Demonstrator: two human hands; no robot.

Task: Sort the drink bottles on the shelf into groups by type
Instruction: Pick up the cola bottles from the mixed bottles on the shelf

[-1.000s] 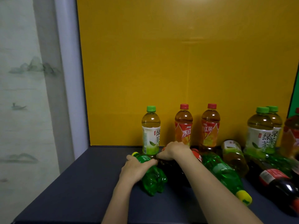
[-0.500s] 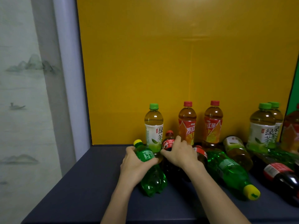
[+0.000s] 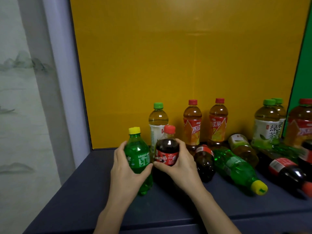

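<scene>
Now your left hand [image 3: 125, 171] grips the upright Sprite bottle [image 3: 138, 159]; your right hand [image 3: 181, 164] clasps the upright cola bottle [image 3: 167, 149] beside it.

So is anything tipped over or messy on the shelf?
Yes. To the right of the right hand, at least four bottles lie on their sides: a dark cola bottle, a green soda bottle, a green tea bottle and a second cola bottle. The red-capped tea bottles behind stand upright. No spill shows.
</scene>
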